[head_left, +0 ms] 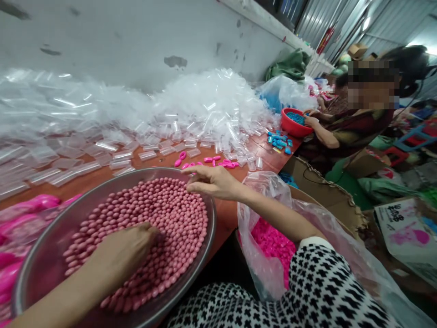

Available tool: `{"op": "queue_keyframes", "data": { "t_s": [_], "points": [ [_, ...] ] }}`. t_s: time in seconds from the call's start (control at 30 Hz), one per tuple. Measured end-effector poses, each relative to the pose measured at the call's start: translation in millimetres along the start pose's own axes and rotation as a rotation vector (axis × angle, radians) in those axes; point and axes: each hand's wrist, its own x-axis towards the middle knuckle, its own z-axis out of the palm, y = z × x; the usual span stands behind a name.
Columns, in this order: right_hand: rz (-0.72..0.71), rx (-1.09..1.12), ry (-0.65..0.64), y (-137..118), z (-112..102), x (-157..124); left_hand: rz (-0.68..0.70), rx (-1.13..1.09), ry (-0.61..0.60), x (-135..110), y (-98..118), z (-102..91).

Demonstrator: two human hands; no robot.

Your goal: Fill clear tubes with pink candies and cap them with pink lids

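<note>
A wide metal bowl [213,218] holds a heap of small pink oval pieces [177,214], like beads or coated candies. My left hand [129,248] is down in the heap with its fingers curled; the fingertips are blurred and partly hidden, so what they grip does not show. Over the bowl's far right rim hovers my right hand [215,182], its fingers stretched out, thumb apart, nothing visible between them. Just beyond it, several bright pink plastic pieces [213,159], some with loops, lie on the table [221,223].
Clear plastic sleeves [211,109] are piled along the wall. Pink packets [20,228] lie left of the bowl. A lined box of pink pieces [273,246] stands at my right. Farther right, a co-worker [358,123] reaches into a red basin [297,130] near blue pieces [280,141].
</note>
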Motion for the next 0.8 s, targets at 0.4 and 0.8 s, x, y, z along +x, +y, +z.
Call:
{"op": "queue_keyframes", "data": {
  "t_s": [0.4,0.8],
  "points": [
    [0.129,0.057,0.430,35.8,-60.5,-11.6,-0.108,-0.490,0.085,30.7,57.4,5.9],
    [0.549,-0.728,0.285,135.4,-99.2,-5.0,-0.307,-1.035,0.261,-2.0,57.6,-9.0]
  ]
}}
